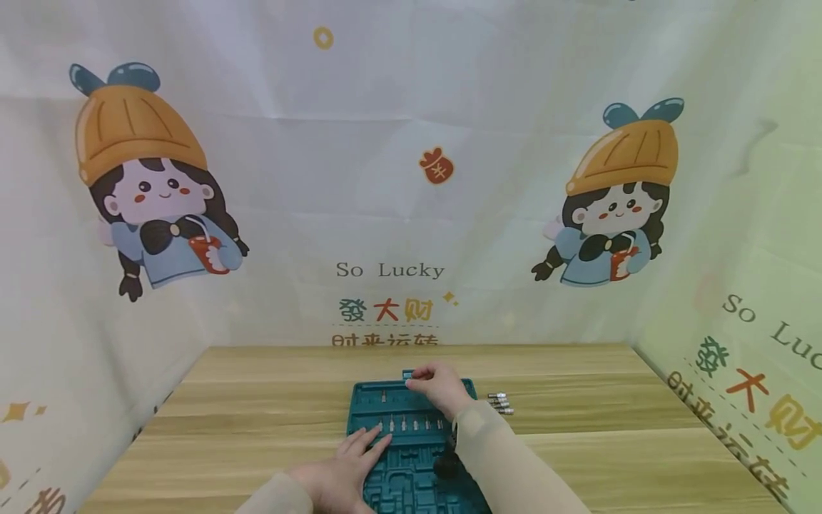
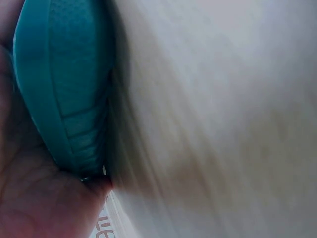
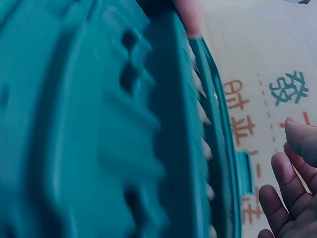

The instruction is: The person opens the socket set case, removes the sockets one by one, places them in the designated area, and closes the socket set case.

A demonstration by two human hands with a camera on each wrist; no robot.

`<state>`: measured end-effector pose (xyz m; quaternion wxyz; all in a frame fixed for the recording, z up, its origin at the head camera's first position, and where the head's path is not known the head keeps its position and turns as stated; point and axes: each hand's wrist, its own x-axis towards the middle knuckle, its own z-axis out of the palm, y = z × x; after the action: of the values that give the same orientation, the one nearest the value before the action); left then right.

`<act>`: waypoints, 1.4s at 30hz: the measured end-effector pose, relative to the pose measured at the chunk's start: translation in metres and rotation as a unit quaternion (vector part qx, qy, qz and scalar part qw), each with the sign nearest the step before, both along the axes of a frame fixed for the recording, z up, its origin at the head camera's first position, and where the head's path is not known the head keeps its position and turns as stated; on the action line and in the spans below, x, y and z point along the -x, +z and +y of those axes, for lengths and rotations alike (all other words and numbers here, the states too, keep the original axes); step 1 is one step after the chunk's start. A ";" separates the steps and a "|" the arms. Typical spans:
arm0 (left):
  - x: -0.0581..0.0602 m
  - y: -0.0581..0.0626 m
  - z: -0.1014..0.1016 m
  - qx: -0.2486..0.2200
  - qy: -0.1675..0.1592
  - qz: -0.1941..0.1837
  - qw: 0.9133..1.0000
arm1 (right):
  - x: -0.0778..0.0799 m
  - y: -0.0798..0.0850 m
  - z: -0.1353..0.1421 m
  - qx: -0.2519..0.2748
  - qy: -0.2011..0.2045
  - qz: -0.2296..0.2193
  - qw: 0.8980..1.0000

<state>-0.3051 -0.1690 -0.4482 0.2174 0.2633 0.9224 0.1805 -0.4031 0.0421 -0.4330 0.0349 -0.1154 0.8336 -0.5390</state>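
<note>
A teal plastic socket-set case [image 1: 401, 464] lies open on the wooden table, its moulded tray toward me and its lid side farther away. A row of small metal bits [image 1: 414, 424] stands in a strip across the case, and one single bit [image 1: 384, 396] sits above them. My left hand [image 1: 343, 467] holds the case's left side, fingers over its edge; the left wrist view shows the palm against the case wall [image 2: 74, 94]. Near the far rim's latch [image 1: 407, 374] hovers my right hand [image 1: 439, 385], thumb and fingers loosely bent, with nothing visible between them in the right wrist view.
Several metal sockets [image 1: 499, 403] lie in a small stack on the table [image 1: 578, 407] just right of the case. A printed cloth backdrop [image 1: 385, 214] hangs behind the table and along both sides. My right forearm [image 1: 514, 457] crosses over the case's right part.
</note>
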 end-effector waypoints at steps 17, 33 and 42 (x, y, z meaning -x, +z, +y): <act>-0.001 0.002 0.000 0.002 -0.007 0.007 1.000 | -0.004 -0.018 -0.049 -0.096 -0.096 -0.032 0.990; 0.003 -0.007 -0.003 -0.019 -0.017 -0.004 1.000 | 0.005 -0.018 -0.058 -0.171 -0.101 -0.083 0.977; 0.003 -0.007 -0.005 -0.011 -0.017 0.015 1.000 | 0.004 -0.017 -0.062 -0.123 -0.116 -0.097 0.981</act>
<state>-0.3079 -0.1741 -0.4547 0.2034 0.2837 0.9191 0.1825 -0.4073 -0.0197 -0.4505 0.0672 0.0402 0.8938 -0.4416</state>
